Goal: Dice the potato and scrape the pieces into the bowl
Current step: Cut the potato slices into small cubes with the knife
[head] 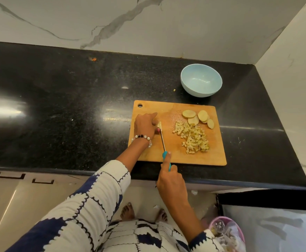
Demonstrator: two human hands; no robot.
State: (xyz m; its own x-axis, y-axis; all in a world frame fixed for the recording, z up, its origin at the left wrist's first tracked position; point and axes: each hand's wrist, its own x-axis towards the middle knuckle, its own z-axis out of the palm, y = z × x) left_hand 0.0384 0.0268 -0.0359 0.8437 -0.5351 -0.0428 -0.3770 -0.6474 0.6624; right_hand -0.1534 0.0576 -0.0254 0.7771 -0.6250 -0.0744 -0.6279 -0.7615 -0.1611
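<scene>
A wooden cutting board (181,157) lies on the black counter. My left hand (146,125) holds down a small pale potato piece (159,125) near the board's left side, mostly hidden under the fingers. My right hand (170,177) grips the teal handle of a knife (163,141), index finger stretched along it, the blade tip at the potato piece. A heap of diced potato (193,138) sits on the board's right half. Several round potato slices (198,117) lie behind the heap. A light blue bowl (201,80), with nothing in it, stands behind the board.
The black counter (66,106) stretches left of the board, bounded by marble walls at the back and right. A tiny potato scrap (174,90) lies left of the bowl. On the floor at lower right is a pink bin (228,233) with scraps.
</scene>
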